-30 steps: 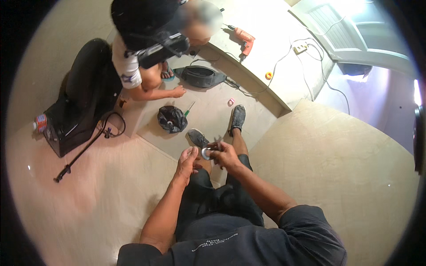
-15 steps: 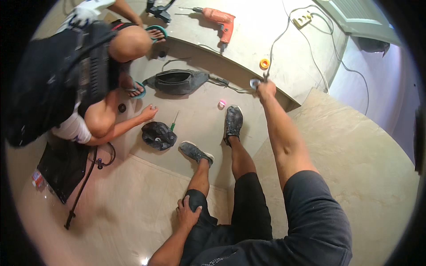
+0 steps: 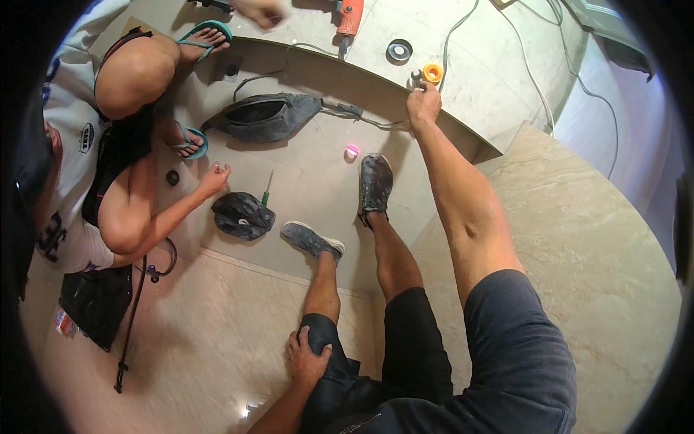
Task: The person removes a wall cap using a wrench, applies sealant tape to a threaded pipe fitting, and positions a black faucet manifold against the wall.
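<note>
My right hand reaches to the edge of the raised ledge. Its fingers are closed on what looks like a small open-ended wrench, most of it hidden in the grip. Just beyond the fingertips lies an orange ring-shaped spool. A dark round piece with a pale centre rests on the ledge, up and left of the hand. My left hand lies on my left knee with its fingers spread, holding nothing.
A co-worker squats at left, one hand low over the floor. Between us lie an unzipped waist bag, a crumpled black bag, a green-handled screwdriver and a pink-and-white round piece. An orange drill and cords occupy the ledge.
My right hand has set the dark round piece down on the ledge and moved close to the orange spool. The co-worker has leaned back, and the view has shifted. My left hand stays put.
</note>
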Available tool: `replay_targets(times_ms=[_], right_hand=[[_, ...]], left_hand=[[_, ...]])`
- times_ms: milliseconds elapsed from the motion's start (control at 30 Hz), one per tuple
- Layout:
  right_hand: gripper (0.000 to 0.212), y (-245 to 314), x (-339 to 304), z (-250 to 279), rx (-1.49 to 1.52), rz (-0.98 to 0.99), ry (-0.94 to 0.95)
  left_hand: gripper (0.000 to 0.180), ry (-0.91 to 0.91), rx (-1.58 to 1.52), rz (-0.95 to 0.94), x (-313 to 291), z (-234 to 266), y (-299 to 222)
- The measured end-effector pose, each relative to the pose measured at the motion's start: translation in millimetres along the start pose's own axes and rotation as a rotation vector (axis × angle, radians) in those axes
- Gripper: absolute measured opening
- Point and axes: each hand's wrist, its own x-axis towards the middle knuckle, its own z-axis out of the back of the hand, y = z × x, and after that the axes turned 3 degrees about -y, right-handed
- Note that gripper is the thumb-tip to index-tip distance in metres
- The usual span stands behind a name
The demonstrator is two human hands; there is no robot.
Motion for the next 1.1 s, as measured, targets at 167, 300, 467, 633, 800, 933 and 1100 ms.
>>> replay_targets(times_ms=[167,300,467,633,800,933,1100], right_hand=[[0.023,-0.8,3.4,1.6,-0.151,0.188,0.088],[0.022,-19.3,59.7,10.8,-0.39,0.353,0.053],[0.023,11.1,29.3,8.9,-0.509,0.501,-0.15],[0.022,6.1,-40.5,21.5,-0.431,0.379,0.123],[0.023,-33.0,-156.5,36.1,-0.42,0.226,0.415],[0.026,-64.0,-225.4,31.8,-0.528,0.22,0.559],[0.025,-51.7,-316.7,30.4,-0.498,0.271,0.755]], left_hand=[[0.084,-0.009,0.009,0.005,-2.3,-7.3,0.9],[0.083,0.034,-0.063,0.038,4.1,6.7,-15.4],[0.081,0.009,0.024,0.002,0.5,0.6,-6.8],[0.082,0.09,0.012,0.064,-8.6,6.2,-1.8],[0.082,0.127,-0.085,0.112,-14.4,6.3,14.4],[0.081,0.103,-0.054,0.104,-12.0,-10.0,37.8],[0.08,0.092,-0.196,0.123,-19.6,-21.7,70.0]])
